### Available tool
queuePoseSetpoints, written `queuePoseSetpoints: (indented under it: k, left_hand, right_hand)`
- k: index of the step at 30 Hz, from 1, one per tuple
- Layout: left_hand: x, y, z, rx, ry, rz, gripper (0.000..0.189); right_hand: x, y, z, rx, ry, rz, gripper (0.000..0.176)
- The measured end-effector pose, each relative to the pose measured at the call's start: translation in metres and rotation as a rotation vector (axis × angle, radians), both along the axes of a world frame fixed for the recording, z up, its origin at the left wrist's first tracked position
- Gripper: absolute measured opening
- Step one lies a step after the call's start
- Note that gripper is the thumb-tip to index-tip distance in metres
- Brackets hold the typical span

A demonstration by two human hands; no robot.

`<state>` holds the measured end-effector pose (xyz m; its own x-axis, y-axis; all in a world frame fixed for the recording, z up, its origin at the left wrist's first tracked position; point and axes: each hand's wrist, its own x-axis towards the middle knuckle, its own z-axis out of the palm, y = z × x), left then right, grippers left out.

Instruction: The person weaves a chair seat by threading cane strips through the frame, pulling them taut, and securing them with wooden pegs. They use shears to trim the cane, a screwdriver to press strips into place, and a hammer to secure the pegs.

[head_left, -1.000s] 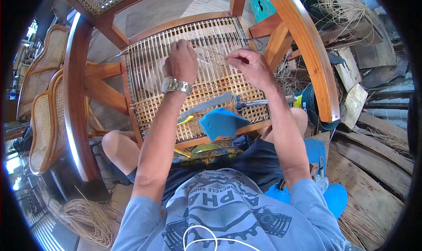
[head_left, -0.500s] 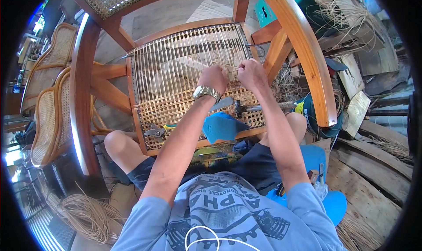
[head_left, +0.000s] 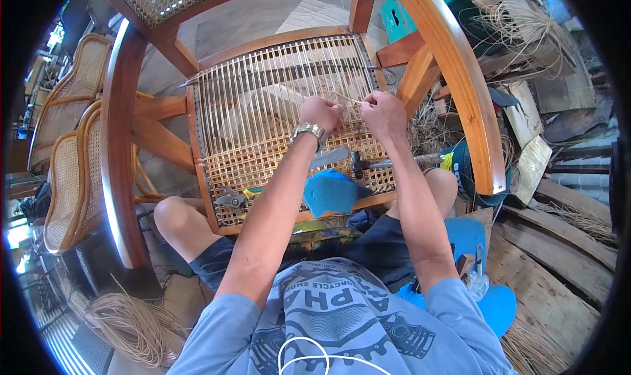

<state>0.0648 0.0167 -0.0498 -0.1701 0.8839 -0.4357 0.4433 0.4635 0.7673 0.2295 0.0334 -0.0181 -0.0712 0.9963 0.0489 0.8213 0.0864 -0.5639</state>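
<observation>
A thin cane strand point(head_left: 350, 99) stretches between my two hands above the partly woven chair seat point(head_left: 243, 161). My left hand point(head_left: 321, 114), with a metal watch at the wrist, is closed on the strand's left end. Fingers pinched, my right hand point(head_left: 384, 115) grips the other end near the seat's right side. Long parallel strands span the seat's far part, and a square lattice fills the part nearest me. On the lattice lie a hammer point(head_left: 359, 164), a flat grey tool point(head_left: 330, 157), a blue cloth-like item point(head_left: 332, 193) and pruning shears point(head_left: 231, 199), the last partly behind my left arm.
The chair's wooden armrests point(head_left: 460, 79) rise on both sides of the seat. Rattan chairs point(head_left: 66, 178) stand at the left. Coils of cane point(head_left: 135, 322) lie at the lower left, and another bundle point(head_left: 519, 30) at the upper right. Wooden boards point(head_left: 545, 276) cover the right side.
My right hand has turned and moved slightly right and down, with its fingers more visible. My left hand has shifted only a little. The strand between them shows more clearly.
</observation>
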Motion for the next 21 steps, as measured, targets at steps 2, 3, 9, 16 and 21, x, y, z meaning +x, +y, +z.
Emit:
queuePoseSetpoints:
  k: [2,3,9,16,21]
  left_hand:
    - [-0.004,-0.003,-0.005,0.001,-0.122,0.057,0.029]
    - [-0.006,-0.004,-0.01,0.006,-0.241,0.11,0.028]
    - [-0.006,-0.006,-0.006,0.031,-0.139,0.079,0.026]
    - [-0.001,-0.012,-0.001,0.159,0.002,0.041,0.028]
    - [0.008,-0.027,0.012,0.251,0.348,0.055,0.025]
  right_hand:
    - [0.005,0.001,-0.007,0.055,-0.011,0.0,0.019]
    - [0.007,-0.001,-0.006,0.038,0.0,-0.01,0.019]
    - [0.01,-0.015,0.01,-0.045,0.045,0.009,0.019]
    - [-0.005,-0.021,-0.012,0.083,-0.036,0.129,0.016]
    - [-0.003,-0.021,-0.013,0.076,0.062,0.099,0.018]
